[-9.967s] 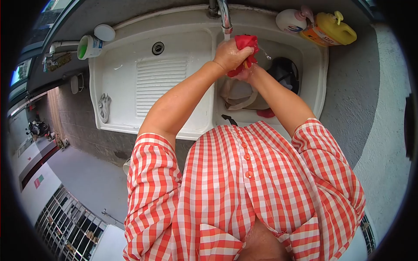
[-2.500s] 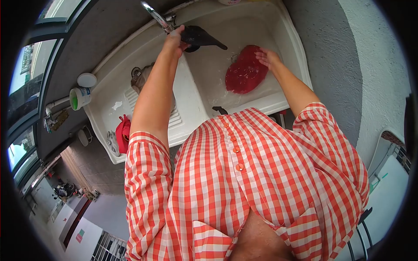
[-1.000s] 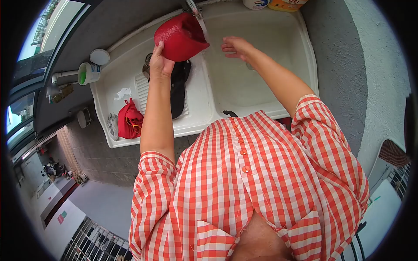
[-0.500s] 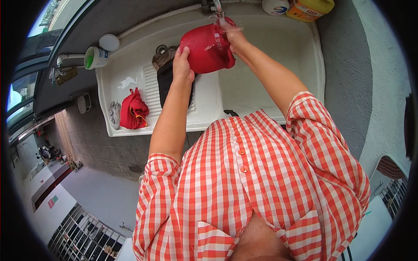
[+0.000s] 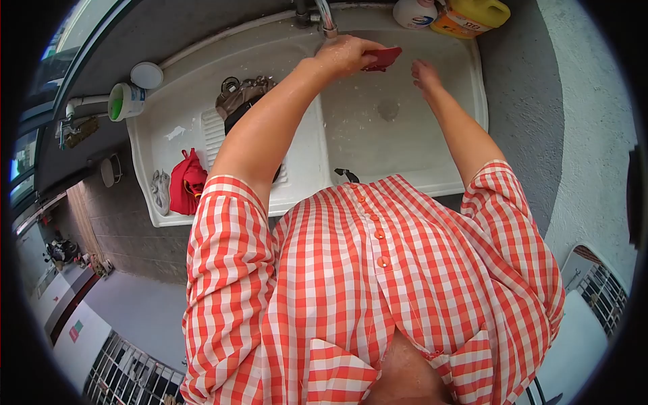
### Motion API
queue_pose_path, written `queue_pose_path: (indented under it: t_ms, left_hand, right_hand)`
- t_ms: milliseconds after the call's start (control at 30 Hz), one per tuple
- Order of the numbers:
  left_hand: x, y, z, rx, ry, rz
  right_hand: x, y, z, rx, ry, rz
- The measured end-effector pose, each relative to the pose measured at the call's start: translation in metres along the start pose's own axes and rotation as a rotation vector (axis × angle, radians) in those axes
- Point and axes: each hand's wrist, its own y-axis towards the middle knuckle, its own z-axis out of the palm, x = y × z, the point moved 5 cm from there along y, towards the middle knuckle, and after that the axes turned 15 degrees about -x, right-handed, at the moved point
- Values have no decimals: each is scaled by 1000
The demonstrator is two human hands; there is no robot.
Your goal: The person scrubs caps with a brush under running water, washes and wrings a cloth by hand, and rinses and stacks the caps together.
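My left hand [image 5: 345, 55] is closed on a wet red cap [image 5: 385, 59] just below the tap [image 5: 327, 20]. Only a small part of the cap shows past my fingers; the hand and wrist hide the rest. To the right, over the deep basin, my right hand [image 5: 426, 75] is apart from the cap and holds nothing, its fingers loosely bent. Left of my forearm, a brown and black cloth item [image 5: 246, 94] lies on the ribbed washboard part of the sink [image 5: 307, 196], partly covered by my arm.
A red cloth bundle [image 5: 187, 182] and a grey cloth [image 5: 160, 192] lie at the sink's left end. A white bottle [image 5: 414, 12] and a yellow jug [image 5: 470, 17] stand on the back right rim. A white tub [image 5: 127, 101] hangs at the left by a pipe.
My right hand has let go of the red cap and moved right and down. My left hand has carried the cap up and right, and its broad printed side is out of sight.
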Motion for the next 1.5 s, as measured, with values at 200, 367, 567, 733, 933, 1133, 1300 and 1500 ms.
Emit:
queue_pose_path:
  t_ms: [200, 367, 567, 733, 933, 1133, 1300, 1500]
  left_hand:
    - [-6, -79, -88, -211, -36, -63]
    - [5, -180, -140, -618, -630, -596]
    - [-11, -265, -122, -896, -934, -810]
    - [-8, -287, -116, -1023, -1104, -930]
    - [-11, -306, -134, -1311, -1499, -851]
    - [72, -400, -22, -1329, -1343, -1249]
    - [119, -452, 9, -1268, -920, -1485]
    - [113, -401, 17, -1202, -1266, -1554]
  right_hand:
    - [108, -23, 57, 85, -292, -927]
    - [149, -98, 119, 234, -510, -1520]
    - [151, -77, 149, 320, -712, -1036]
    - [184, -88, 155, 385, -1015, -1101]
    - [127, -58, 157, 256, -504, -833]
    - [21, -88, 128, 424, -137, -383]
    - [-40, -128, 102, 576, -306, -177]
    - [-55, -174, 109, 717, -256, -62]
